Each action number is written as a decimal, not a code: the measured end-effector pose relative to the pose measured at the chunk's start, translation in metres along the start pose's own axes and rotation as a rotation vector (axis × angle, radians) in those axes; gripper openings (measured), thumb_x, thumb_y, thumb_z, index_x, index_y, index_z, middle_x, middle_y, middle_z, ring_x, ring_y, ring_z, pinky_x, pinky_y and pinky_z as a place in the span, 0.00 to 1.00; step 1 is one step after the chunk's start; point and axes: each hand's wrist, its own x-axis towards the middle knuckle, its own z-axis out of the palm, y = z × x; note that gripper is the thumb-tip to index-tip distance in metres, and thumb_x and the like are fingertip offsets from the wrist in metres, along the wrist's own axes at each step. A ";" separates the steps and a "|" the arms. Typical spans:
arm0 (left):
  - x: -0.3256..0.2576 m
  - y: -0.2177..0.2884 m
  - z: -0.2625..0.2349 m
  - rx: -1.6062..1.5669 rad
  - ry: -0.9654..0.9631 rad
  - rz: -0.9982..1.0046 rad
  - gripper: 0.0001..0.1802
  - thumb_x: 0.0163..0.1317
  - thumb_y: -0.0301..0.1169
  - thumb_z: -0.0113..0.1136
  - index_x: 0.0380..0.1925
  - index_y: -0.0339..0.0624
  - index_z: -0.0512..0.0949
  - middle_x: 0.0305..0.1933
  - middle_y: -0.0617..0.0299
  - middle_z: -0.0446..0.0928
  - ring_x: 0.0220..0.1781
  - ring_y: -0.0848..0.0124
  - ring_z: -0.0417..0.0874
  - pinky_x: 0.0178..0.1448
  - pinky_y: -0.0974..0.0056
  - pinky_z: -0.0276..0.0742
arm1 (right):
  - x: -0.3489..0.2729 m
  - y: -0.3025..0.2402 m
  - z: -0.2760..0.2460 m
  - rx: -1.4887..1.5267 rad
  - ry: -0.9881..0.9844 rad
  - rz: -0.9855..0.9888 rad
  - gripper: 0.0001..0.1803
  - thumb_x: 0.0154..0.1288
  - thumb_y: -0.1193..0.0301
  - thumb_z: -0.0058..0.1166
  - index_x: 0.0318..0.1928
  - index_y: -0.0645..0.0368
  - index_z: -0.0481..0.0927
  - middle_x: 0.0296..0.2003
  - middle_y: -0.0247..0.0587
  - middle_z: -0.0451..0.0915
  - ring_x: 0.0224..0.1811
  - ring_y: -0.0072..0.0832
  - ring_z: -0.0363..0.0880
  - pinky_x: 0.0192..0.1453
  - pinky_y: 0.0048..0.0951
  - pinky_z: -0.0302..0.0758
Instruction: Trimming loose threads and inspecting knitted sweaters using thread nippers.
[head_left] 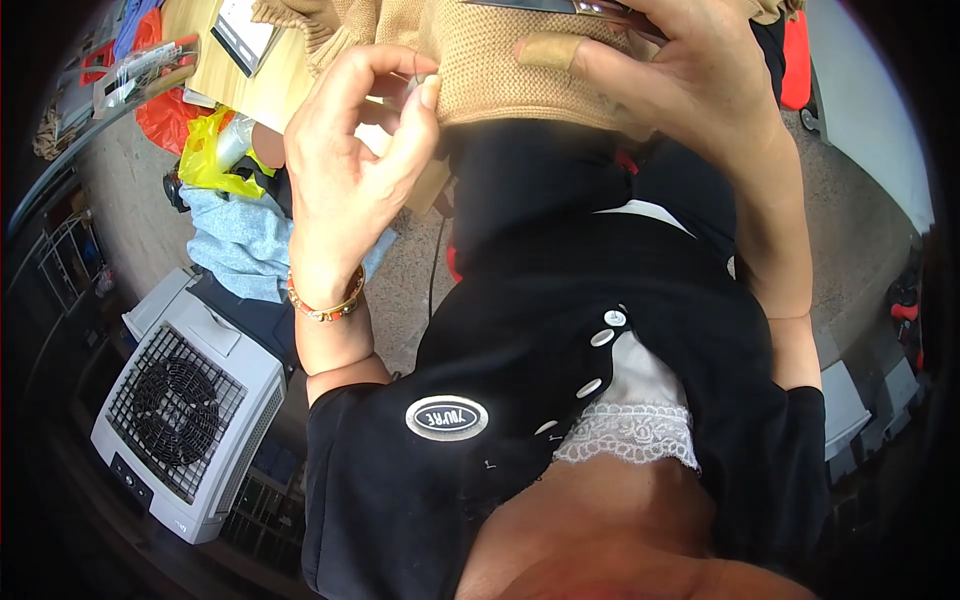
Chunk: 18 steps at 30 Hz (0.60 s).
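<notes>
- Nearest the camera, the person's black buttoned top with white lace trim (620, 400) fills the lower middle, both bare forearms rising from it toward the upper edge.
- Left of that top, low on the speckled grey floor (150, 210), stands a white and grey box-shaped air cooler with a dark grille (185, 420).
- Beyond the cooler lie a crumpled pale blue cloth (240, 250), a yellow plastic bag (210, 160) and an orange bag (165, 115), beside a light wooden board (265, 85).
- The tan knitted fabric piece (505, 70) hangs at the upper middle, above the black top, its lower edge level with the fingertips of both hands.
- The left hand (345, 170), with a beaded orange bracelet at the wrist, sits just left of the knit; thumb and forefinger are pressed together, pinching something small and pale at the knit's left edge. What it is cannot be told.
- The right hand (680, 75) grips the knit from the right, fingers curled over the top, the thumb with a tan plaster pressing flat on its front.
</notes>
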 end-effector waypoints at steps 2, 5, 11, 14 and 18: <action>-0.001 -0.001 -0.001 -0.037 0.008 -0.015 0.08 0.61 0.24 0.66 0.40 0.38 0.81 0.32 0.64 0.81 0.31 0.79 0.82 0.38 0.73 0.76 | 0.002 -0.001 0.000 0.019 -0.006 0.012 0.21 0.52 0.78 0.66 0.49 0.62 0.81 0.33 0.41 0.78 0.31 0.30 0.79 0.34 0.26 0.76; -0.002 0.000 -0.004 -0.128 -0.014 -0.084 0.09 0.61 0.24 0.66 0.42 0.39 0.82 0.33 0.66 0.82 0.33 0.81 0.81 0.40 0.74 0.75 | -0.001 0.001 0.001 0.042 0.000 0.023 0.20 0.52 0.78 0.67 0.49 0.61 0.81 0.33 0.40 0.77 0.29 0.29 0.78 0.33 0.25 0.75; -0.003 0.001 -0.004 -0.143 -0.006 -0.034 0.12 0.63 0.22 0.64 0.47 0.38 0.83 0.35 0.65 0.82 0.34 0.80 0.80 0.40 0.74 0.75 | 0.000 0.001 0.001 0.010 -0.013 0.021 0.21 0.53 0.77 0.68 0.49 0.61 0.81 0.33 0.40 0.77 0.29 0.29 0.78 0.33 0.25 0.74; -0.002 0.000 -0.010 -0.059 -0.051 0.084 0.13 0.63 0.21 0.64 0.48 0.38 0.83 0.37 0.63 0.81 0.34 0.78 0.79 0.40 0.72 0.75 | -0.001 0.000 0.001 0.035 0.009 -0.001 0.22 0.53 0.77 0.68 0.50 0.60 0.81 0.33 0.40 0.78 0.28 0.29 0.77 0.32 0.25 0.74; -0.004 0.000 -0.011 -0.027 -0.092 0.128 0.12 0.59 0.22 0.66 0.44 0.38 0.83 0.36 0.62 0.79 0.34 0.73 0.79 0.42 0.70 0.75 | -0.001 0.002 0.004 0.083 0.021 -0.018 0.23 0.53 0.77 0.68 0.51 0.60 0.81 0.33 0.40 0.78 0.29 0.29 0.77 0.33 0.26 0.74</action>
